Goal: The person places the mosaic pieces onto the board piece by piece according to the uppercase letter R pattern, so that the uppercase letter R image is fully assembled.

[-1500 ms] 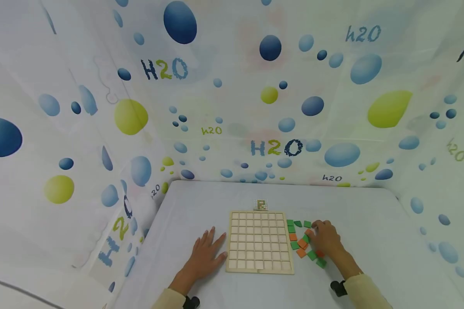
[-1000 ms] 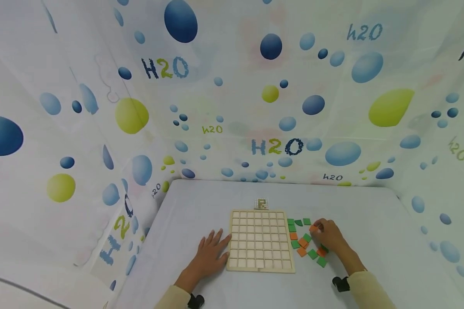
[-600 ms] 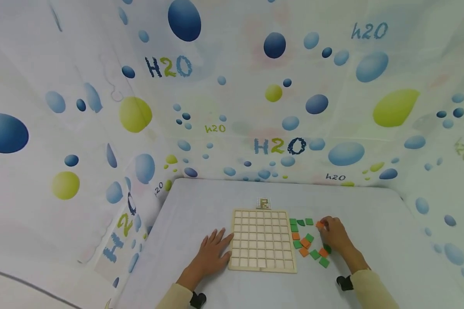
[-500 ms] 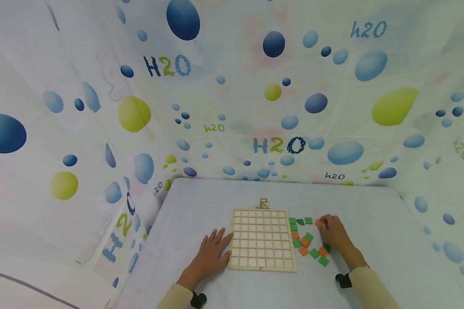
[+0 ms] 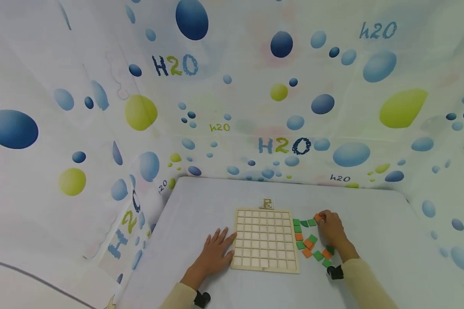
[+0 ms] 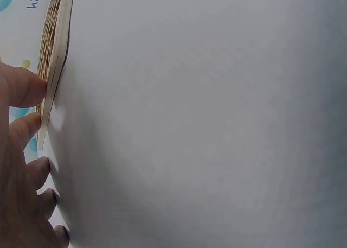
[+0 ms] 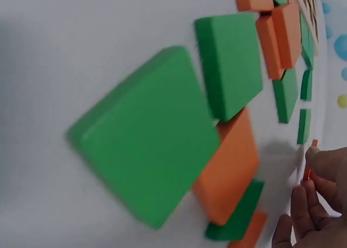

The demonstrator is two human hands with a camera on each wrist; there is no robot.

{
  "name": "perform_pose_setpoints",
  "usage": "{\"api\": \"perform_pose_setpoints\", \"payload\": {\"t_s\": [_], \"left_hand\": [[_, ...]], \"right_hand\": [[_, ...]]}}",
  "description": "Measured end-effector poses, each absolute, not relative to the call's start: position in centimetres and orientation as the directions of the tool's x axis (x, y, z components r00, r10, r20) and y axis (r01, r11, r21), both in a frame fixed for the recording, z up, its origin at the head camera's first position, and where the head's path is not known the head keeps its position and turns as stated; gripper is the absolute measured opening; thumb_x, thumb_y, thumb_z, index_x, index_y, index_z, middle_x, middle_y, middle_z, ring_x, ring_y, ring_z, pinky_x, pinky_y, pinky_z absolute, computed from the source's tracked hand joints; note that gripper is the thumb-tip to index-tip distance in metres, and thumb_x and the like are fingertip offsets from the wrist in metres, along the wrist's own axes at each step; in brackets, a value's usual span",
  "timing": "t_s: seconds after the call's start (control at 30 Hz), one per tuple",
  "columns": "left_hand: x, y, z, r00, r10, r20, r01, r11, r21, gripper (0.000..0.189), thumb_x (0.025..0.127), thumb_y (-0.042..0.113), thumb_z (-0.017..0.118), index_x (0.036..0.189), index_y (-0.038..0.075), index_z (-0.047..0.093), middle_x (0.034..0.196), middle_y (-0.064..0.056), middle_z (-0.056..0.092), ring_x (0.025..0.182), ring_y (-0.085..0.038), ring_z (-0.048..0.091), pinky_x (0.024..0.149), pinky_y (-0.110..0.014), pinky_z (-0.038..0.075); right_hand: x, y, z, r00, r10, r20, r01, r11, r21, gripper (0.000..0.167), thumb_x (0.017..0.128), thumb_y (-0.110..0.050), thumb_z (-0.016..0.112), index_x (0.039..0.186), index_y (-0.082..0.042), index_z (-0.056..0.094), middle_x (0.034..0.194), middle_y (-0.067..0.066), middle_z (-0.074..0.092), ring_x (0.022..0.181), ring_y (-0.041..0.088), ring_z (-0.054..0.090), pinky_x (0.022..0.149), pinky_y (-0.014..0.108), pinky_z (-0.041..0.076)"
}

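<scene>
My right hand (image 5: 332,229) pinches an orange square tile (image 5: 318,217) between thumb and fingertips. In the right wrist view the tile (image 7: 309,164) appears edge-on. The pinched tile is beside a green tile (image 5: 312,222) at the far end of the loose tiles. My left hand (image 5: 215,253) rests on the white cloth with its fingers spread. Its thumb and index finger touch the left edge of a wooden grid board (image 5: 278,270). The left wrist view shows those two fingertips at the side of the board (image 6: 57,58).
Several green and orange tiles lie scattered right of the board, some overlapping, such as a green tile (image 7: 152,139) and an orange tile (image 7: 233,166). A small patterned card (image 5: 267,203) lies behind the board. A patterned curtain (image 5: 239,98) encloses the table.
My right hand has carried the orange tile away from the pile, first rightward and outward, then slightly back toward the far green tile. My left hand has shifted slightly, its index finger now touching the board.
</scene>
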State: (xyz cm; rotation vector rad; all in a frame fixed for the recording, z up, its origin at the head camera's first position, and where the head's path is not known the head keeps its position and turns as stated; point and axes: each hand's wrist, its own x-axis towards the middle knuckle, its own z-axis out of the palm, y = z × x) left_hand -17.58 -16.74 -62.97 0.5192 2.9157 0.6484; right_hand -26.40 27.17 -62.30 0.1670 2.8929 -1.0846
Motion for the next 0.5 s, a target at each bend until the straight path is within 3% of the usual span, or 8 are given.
{"api": "perform_pose_setpoints", "payload": {"t_s": [0.27,0.5], "left_hand": [[-17.6,-16.7,-63.1,-0.935,0.354,-0.032,0.306,0.847,0.434,0.058,0.106,0.036,0.052,0.162,0.024,0.044,0.171,-0.014,0.033,0.16,-0.044,0.024,0.124,-0.069,0.019],[-17.6,-16.8,-62.9,-0.935,0.354,-0.034,0.304,0.845,0.44,0.058,0.106,0.036,0.052,0.162,0.023,0.044,0.171,-0.015,0.033,0.16,-0.044,0.024,0.124,-0.07,0.018]], "right_hand": [[-27.2,23.0,-60.9,-0.995,0.078,-0.055,0.095,0.756,-0.647,0.034,0.103,-0.013,0.055,0.128,0.01,0.06,0.124,0.033,0.057,0.111,0.045,0.059,0.093,0.063,0.046],[-26.9,18.2,-59.8,-0.998,-0.055,-0.017,-0.03,0.751,-0.66,0.029,0.103,-0.009,0.055,0.127,0.006,0.062,0.126,0.03,0.058,0.114,0.046,0.06,0.094,0.067,0.044]]}}
